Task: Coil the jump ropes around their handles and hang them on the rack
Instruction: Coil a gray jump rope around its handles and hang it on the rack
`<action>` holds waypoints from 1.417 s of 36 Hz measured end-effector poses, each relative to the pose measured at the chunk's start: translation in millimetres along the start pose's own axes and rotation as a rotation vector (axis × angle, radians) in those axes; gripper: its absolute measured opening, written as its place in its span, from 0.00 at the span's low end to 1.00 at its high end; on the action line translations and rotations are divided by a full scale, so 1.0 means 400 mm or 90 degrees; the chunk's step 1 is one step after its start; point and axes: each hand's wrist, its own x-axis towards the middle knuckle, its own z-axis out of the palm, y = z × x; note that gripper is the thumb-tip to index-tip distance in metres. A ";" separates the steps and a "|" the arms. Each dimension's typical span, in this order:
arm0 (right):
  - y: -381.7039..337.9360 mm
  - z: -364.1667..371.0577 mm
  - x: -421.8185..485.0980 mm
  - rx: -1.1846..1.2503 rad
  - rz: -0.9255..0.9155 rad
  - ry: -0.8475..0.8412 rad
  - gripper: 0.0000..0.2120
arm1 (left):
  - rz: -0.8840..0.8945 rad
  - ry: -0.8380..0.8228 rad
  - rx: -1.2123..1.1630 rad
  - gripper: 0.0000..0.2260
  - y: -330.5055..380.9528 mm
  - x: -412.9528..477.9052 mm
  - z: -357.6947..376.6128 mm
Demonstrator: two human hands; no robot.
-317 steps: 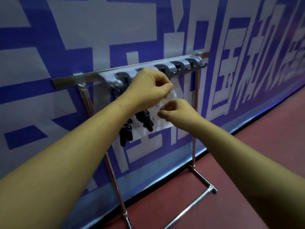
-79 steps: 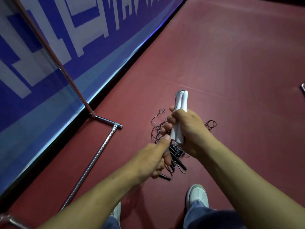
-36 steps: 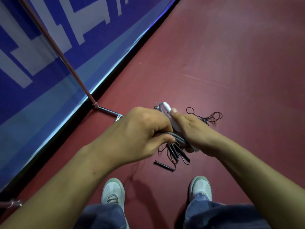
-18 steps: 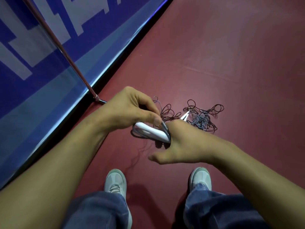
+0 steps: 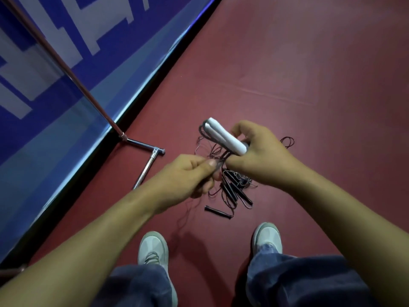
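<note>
Left hand [image 5: 190, 171] pinches the thin grey cord [image 5: 219, 164]; right hand [image 5: 259, 156] just beyond clamps the paired white plastic handles [image 5: 225, 136]. Beneath both hands, black-handled ropes [image 5: 234, 191] sprawl on the red floor [image 5: 309, 85]. The trailing cord could snag them and knot.

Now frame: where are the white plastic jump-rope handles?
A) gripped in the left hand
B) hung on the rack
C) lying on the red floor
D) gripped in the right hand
D: the right hand curls round the pair of white plastic jump-rope handles, held up off the floor, while the left hand only pinches the thin grey cord.
</note>
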 end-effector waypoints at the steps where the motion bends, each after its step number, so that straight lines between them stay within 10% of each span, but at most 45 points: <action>1: 0.010 0.001 0.004 -0.054 0.006 -0.005 0.14 | 0.008 0.006 0.081 0.14 0.001 -0.007 0.006; 6: 0.043 0.033 0.006 -0.233 0.021 -0.028 0.15 | 0.051 -0.032 0.462 0.02 -0.010 -0.028 0.021; 18: 0.094 0.100 -0.024 -0.460 -0.027 -0.134 0.16 | 0.234 -0.003 0.733 0.13 0.087 -0.072 0.040; 37: -0.050 0.071 -0.070 -0.124 -0.208 0.011 0.19 | 0.058 0.057 0.038 0.04 0.026 0.017 -0.074; 43: -0.033 0.038 -0.027 0.077 -0.094 0.054 0.25 | 0.041 0.025 0.151 0.18 0.014 0.030 0.030; 51: 0.078 -0.003 0.000 -0.356 0.002 -0.020 0.15 | -0.033 -0.092 0.416 0.07 -0.051 -0.010 0.042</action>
